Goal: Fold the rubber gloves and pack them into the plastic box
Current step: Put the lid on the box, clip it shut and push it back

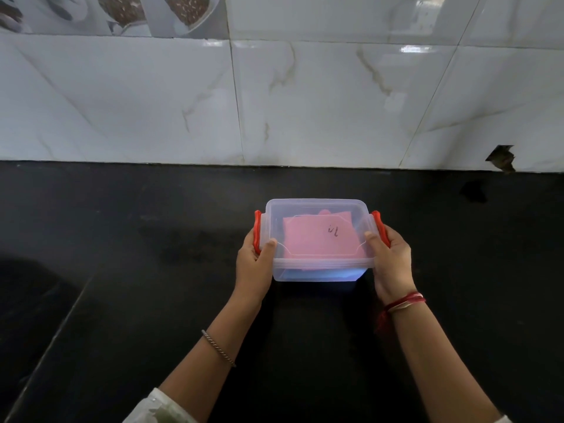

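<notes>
- Clear plastic box (317, 271) on a black countertop (122, 239), lid (311, 209) in place, seen from above and held from both sides.
- Inside, visible through the lid: pink rubber gloves (314, 236), folded flat and lying toward the near half of the box; something blue beneath them, too blurred through the plastic to name.
- Left hand (253, 264) curled around the left red latch (257, 230), thumb resting on the lid's near left corner, fingers closed on the clip and box end.
- Right hand (390, 261) mirroring it at the right red latch (377, 222), thumb on the lid's near right corner, fingers wrapped over the clip.
- Likely step in hand: snapping both latches down to seal the box, packing itself apparently finished.
- Done well: thumbs pinning the lid level while fingers press each clip inward and down, both sides together, so the lid seats evenly and no glove edge is caught under the rim.
- Worth checking by feel whether either latch has fully caught; impossible to tell from this view.
- Room to move: open countertop to left, right and front of the box, tiled wall (305, 102) well behind it.
- Counter's front edge running diagonally at lower left (61, 328), well apart from the box; a chipped spot in the wall tile (502, 158) at far right, clear of the work.
</notes>
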